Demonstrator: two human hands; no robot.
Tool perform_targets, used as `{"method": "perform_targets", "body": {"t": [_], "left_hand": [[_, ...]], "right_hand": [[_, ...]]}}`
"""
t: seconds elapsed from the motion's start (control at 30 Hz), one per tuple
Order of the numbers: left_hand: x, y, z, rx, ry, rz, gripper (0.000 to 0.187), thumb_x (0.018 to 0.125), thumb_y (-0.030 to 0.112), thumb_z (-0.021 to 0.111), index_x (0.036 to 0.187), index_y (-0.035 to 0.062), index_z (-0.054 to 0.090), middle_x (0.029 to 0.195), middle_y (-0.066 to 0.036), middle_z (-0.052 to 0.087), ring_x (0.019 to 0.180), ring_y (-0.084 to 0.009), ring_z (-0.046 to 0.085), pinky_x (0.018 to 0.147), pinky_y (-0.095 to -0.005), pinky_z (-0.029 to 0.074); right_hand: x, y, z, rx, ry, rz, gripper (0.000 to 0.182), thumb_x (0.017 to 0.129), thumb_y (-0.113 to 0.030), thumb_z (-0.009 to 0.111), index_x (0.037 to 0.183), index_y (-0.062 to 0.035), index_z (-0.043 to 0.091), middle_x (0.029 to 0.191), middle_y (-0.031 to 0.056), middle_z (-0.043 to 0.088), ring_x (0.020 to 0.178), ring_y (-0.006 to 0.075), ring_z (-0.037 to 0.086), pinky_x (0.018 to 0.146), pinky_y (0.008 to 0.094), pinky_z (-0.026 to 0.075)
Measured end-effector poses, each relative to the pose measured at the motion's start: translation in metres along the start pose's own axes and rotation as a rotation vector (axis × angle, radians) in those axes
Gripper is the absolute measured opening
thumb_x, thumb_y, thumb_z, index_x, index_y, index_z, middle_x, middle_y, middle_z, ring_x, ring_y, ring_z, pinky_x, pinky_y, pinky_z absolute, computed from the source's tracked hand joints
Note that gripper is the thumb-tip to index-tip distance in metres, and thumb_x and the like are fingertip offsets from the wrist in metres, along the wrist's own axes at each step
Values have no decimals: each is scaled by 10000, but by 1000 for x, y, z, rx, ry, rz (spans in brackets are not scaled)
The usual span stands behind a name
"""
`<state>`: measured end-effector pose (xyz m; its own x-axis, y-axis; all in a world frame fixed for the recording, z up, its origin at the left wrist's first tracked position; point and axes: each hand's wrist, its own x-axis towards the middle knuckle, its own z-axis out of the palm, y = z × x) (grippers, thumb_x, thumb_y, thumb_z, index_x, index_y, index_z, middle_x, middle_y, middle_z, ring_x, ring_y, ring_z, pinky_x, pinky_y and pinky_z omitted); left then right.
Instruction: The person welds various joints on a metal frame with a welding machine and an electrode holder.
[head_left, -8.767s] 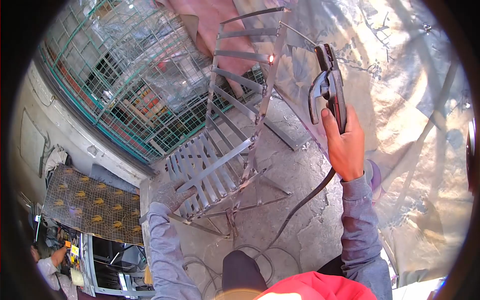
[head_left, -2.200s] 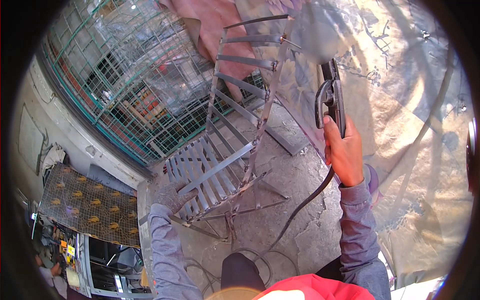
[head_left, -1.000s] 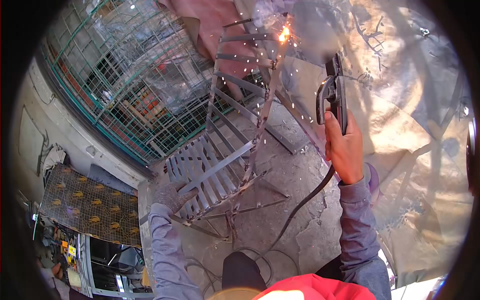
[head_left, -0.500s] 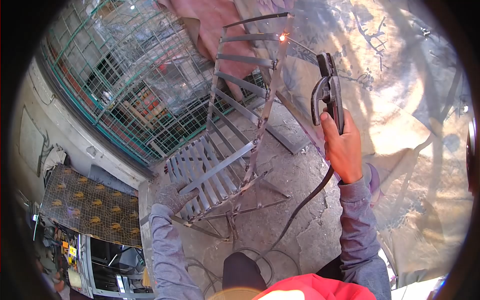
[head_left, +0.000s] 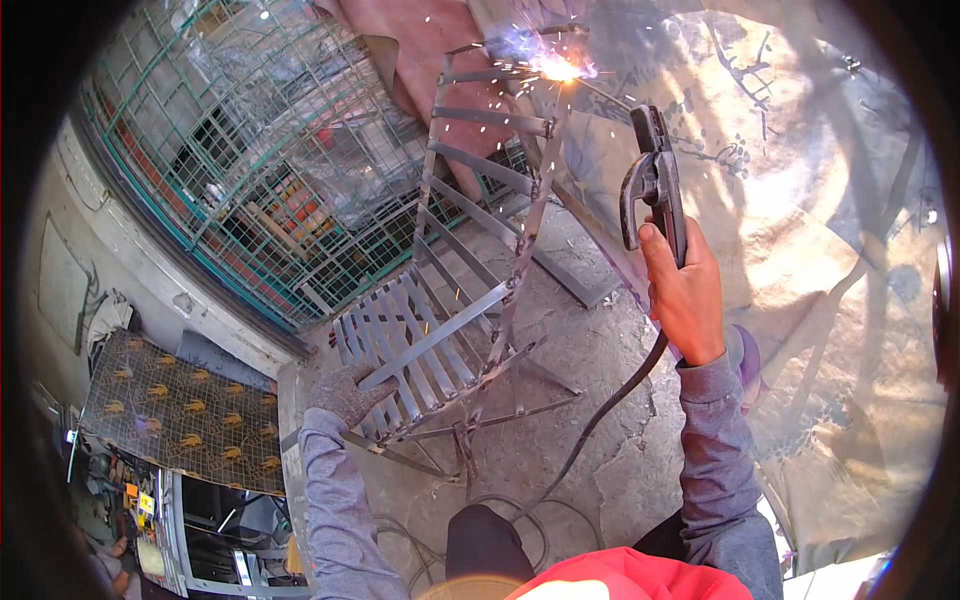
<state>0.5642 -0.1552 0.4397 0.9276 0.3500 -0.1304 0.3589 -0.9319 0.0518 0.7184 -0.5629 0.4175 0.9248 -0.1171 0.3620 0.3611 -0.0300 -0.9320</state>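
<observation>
A metal chair point(head_left: 490, 121) made of flat slats stands on the floor before me, its tall back rising away from me. My left hand point(head_left: 350, 394), in a grey glove, is closed around the near end of the chair's flat armrest bar point(head_left: 440, 333). Bare-skinned, my right hand point(head_left: 690, 295) grips a black welding electrode holder point(head_left: 657, 170). From its jaws a thin electrode point(head_left: 606, 97) reaches left to the top of the chair back. A bright arc point(head_left: 560, 70) burns at that tip, throwing sparks and bluish smoke, and its glare hides the joint.
A black cable point(head_left: 625, 392) drops from the holder to coils on the concrete floor. Green wire mesh point(head_left: 240, 190) stands behind the chair at left. A patterned cloth sheet point(head_left: 800, 250) hangs at right. A patterned board point(head_left: 185, 410) lies at lower left, near tools.
The small glow at the electrode tip has grown into a bright arc with flying sparks and smoke. Both hands stay nearly in place.
</observation>
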Motion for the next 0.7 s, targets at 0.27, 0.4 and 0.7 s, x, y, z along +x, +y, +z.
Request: {"method": "perform_targets", "body": {"t": [0.27,0.4,0.7], "left_hand": [[5,-14,11,-41,77,73,549,855,614,693,1171,167,739,1058,-150,745,993,-370,702,888,-467,530],[1,-6,3,-62,-14,16,580,852,643,673,1187,174,741,1068,-161,743,999,-375,697,895,-467,524],[1,-3,2,-39,-14,-19,607,850,666,657,1194,172,739,1094,-161,742,1038,-373,690,914,-466,516]], "right_hand": [[-3,-11,0,-40,35,69,392,993,-365,663,1139,-1,640,844,18,587,774,124,519,723,293,454],[0,-8,1,44,80,-77,360,1001,-350,657,1101,-5,636,843,11,583,768,110,505,708,284,442],[2,-1,2,-39,52,-76,347,991,-357,664,1043,-16,625,777,24,548,732,128,489,668,312,434]]}}
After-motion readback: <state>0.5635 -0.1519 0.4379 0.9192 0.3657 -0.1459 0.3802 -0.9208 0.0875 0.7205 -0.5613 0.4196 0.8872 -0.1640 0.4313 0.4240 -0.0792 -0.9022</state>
